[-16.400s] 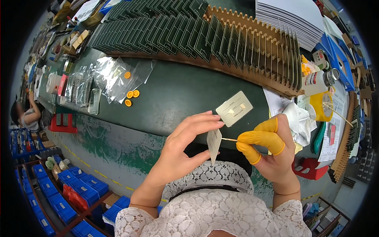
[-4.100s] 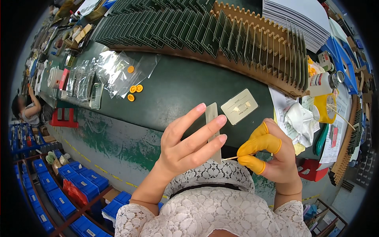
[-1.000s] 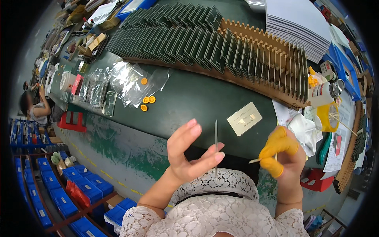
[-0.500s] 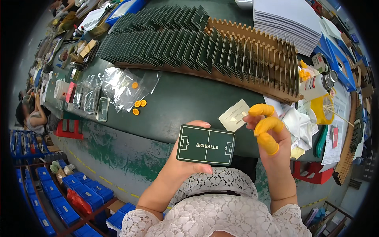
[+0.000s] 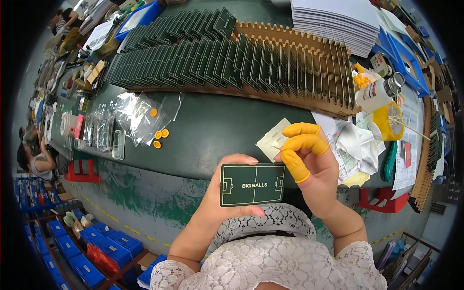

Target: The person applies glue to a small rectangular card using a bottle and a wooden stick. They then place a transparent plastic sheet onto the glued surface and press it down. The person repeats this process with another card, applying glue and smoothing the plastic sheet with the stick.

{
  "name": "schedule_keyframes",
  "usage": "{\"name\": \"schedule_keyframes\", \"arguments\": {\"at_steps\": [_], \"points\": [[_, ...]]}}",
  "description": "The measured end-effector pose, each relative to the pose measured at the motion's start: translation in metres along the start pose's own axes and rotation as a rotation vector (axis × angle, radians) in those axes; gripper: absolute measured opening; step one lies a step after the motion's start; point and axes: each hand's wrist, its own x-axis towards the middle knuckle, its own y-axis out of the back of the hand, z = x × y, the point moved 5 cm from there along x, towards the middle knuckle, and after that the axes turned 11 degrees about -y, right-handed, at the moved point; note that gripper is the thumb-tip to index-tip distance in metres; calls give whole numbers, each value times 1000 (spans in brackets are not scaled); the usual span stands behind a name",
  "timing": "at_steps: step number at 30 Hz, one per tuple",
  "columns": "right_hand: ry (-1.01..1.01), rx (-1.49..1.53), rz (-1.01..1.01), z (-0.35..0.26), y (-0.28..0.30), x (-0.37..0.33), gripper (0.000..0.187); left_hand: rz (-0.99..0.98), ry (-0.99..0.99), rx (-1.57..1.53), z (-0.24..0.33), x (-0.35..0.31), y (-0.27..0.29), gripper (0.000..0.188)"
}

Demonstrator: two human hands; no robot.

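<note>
My left hand [image 5: 211, 212] holds a dark green card [image 5: 251, 184] printed like a football pitch, flat and face up, thumb below and fingers above. My right hand [image 5: 314, 162] wears yellow finger covers and is pinched on a thin stick [image 5: 276, 146] that barely shows. Its tips rest at the edge of a small cream pad [image 5: 271, 139] lying on the green table [image 5: 212, 130]. Behind stands a long wooden slotted rack [image 5: 309, 72] filled with several upright green cards [image 5: 193, 53].
Clear plastic bags [image 5: 137, 116] and small orange discs [image 5: 159, 136] lie to the left. To the right are a white glue bottle [image 5: 379, 93], a yellow cup of sticks [image 5: 389, 121] and a white cloth [image 5: 354, 145]. White sheets [image 5: 338, 19] are stacked behind. Blue bins [image 5: 96, 241] sit below.
The card turned from edge-on to face up in my left hand. My right hand rose from beside the card to the cream pad on the table.
</note>
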Motion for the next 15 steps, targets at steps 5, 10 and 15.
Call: {"name": "schedule_keyframes", "arguments": {"at_steps": [5,10,15], "points": [[-4,34,-25,0,-2,0,21,16,13,-20,-1,1,-4,89],[40,20,-62,0,-5,0,21,39,38,-85,-3,0,-4,89],[93,-28,-45,-2,-5,-2,22,130,154,-146,-1,0,-11,94]]}}
